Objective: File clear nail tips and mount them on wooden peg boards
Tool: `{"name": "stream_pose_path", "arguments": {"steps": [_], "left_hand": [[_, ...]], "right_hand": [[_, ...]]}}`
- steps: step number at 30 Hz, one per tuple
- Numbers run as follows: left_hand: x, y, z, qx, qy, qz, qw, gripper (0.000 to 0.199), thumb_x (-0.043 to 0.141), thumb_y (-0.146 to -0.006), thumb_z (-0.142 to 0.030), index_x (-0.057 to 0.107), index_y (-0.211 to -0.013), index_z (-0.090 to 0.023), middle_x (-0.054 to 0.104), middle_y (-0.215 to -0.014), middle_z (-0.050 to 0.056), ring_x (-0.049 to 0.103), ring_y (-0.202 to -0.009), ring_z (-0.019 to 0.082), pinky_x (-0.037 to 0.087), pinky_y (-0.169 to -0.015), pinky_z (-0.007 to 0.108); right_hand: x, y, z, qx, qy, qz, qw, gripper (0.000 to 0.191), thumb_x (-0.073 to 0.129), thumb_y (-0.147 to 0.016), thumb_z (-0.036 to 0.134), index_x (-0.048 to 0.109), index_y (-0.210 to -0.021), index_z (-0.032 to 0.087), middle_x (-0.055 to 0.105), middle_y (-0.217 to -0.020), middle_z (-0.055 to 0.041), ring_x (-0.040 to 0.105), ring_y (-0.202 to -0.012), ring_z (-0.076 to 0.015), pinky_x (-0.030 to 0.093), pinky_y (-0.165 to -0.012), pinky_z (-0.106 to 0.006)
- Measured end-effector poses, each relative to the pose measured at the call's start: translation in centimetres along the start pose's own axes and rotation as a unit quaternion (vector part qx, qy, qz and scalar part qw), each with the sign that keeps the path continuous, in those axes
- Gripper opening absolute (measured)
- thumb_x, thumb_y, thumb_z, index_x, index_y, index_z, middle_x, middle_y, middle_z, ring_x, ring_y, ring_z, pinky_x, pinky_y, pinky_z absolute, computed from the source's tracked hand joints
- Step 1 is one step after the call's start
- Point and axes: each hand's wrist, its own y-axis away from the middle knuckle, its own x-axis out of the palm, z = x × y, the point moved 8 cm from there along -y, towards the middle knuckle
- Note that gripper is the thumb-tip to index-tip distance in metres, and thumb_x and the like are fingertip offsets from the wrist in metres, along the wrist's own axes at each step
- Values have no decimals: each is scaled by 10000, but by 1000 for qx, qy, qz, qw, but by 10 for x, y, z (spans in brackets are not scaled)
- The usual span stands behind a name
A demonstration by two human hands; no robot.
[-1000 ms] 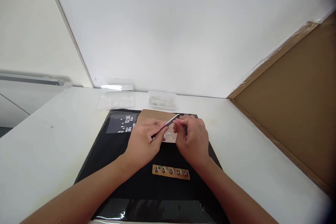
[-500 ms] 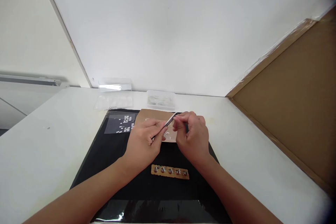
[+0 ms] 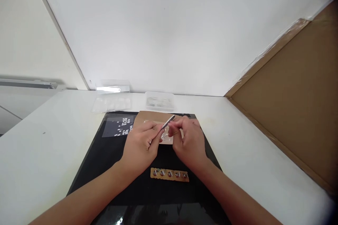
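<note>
My left hand point(image 3: 139, 144) is closed on a thin, flat, dark strip with a pale edge point(image 3: 168, 122), which slants up to the right between thumb and fingers. Close beside the strip, my right hand point(image 3: 188, 139) is pinched; anything between its fingertips is too small to make out. Both hands are over a brown sheet point(image 3: 150, 115) with a clear piece and small whitish bits on it, partly hidden by the fingers. Nearer me, a tan card strip point(image 3: 169, 174) lies on the black mat point(image 3: 137, 190), bearing several round shiny pieces with small white marks.
A translucent sheet with white rectangles point(image 3: 117, 126) lies at the mat's left. Behind the mat are a clear lidded case point(image 3: 112, 102) and a shallow clear box point(image 3: 160, 101) with small contents. A cardboard panel point(image 3: 285, 105) bounds the right side.
My right fingertips have slid from the strip's upper end to a little below it. The strip's visible part looks shorter and turned slightly. The whole view has shifted a little.
</note>
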Motion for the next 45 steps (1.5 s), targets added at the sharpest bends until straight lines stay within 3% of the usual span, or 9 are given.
{"name": "stream_pose_path", "arguments": {"steps": [5, 9, 12, 19, 23, 27, 30, 34, 45], "left_hand": [[-2, 1, -5, 17, -34, -19, 999, 252, 556, -1020, -144, 772, -1138, -198, 756, -977, 57, 700, -814, 163, 550, -727, 269], [-2, 2, -7, 22, -39, -18, 999, 254, 547, -1026, -138, 776, -1117, -201, 756, -980, 52, 700, -819, 154, 551, -729, 260], [-2, 2, -9, 22, -48, -26, 998, 249, 564, -1016, -138, 763, -1153, -197, 758, -1016, 53, 701, -823, 154, 553, -732, 264], [-2, 2, -15, 34, -47, -29, 998, 250, 563, -1017, -136, 766, -1143, -208, 750, -962, 42, 689, -780, 141, 531, -684, 249], [-2, 2, -15, 15, -39, -16, 999, 283, 534, -1032, -145, 755, -1192, -219, 729, -932, 44, 668, -750, 138, 537, -694, 259], [-3, 2, -15, 10, -27, -16, 999, 288, 535, -1031, -147, 754, -1196, -235, 736, -975, 48, 665, -747, 140, 544, -709, 271], [-2, 2, -14, 6, -15, -11, 1000, 289, 535, -1028, -135, 758, -1187, -230, 730, -966, 52, 672, -783, 153, 551, -731, 279], [-2, 2, -13, -8, 4, -20, 1000, 281, 563, -1022, -141, 747, -1213, -232, 733, -981, 42, 658, -719, 133, 548, -713, 279], [-3, 2, -13, -6, 3, -19, 1000, 259, 545, -1036, -165, 754, -1176, -221, 737, -943, 50, 648, -679, 132, 561, -678, 274]], "right_hand": [[-6, 2, 5, 1, 2, -44, 999, 138, 560, -1004, 143, 519, -914, 238, 697, -727, 62, 662, -635, -147, 373, -804, -371], [0, 2, 8, -14, -13, -6, 1000, 161, 553, -998, 128, 521, -886, 238, 686, -706, 67, 656, -624, -145, 369, -771, -363], [-7, 1, 3, 5, -7, -42, 999, 120, 562, -1014, 175, 527, -919, 240, 708, -742, 58, 692, -691, -157, 377, -828, -374], [-13, -3, -7, 35, 8, -43, 998, 150, 549, -1027, 224, 524, -881, 246, 711, -750, 47, 663, -666, -163, 379, -841, -393], [-4, -2, -4, 17, -10, 12, 1000, 173, 503, -1038, 218, 507, -868, 252, 703, -731, 38, 664, -662, -172, 383, -806, -402], [-9, -1, -5, 33, -12, -26, 999, 146, 522, -1045, 252, 517, -898, 256, 709, -744, 36, 667, -671, -170, 390, -834, -411], [-3, 0, -1, 8, -19, 21, 1000, 178, 516, -1026, 188, 505, -859, 250, 702, -724, 47, 651, -639, -158, 375, -780, -398], [-12, 0, -5, 23, -2, -25, 999, 148, 531, -1025, 208, 520, -885, 252, 711, -748, 44, 663, -665, -169, 375, -817, -411], [-7, 1, -3, 18, -21, 10, 1000, 163, 537, -1029, 208, 513, -874, 251, 701, -734, 43, 672, -668, -167, 387, -788, -411]]}}
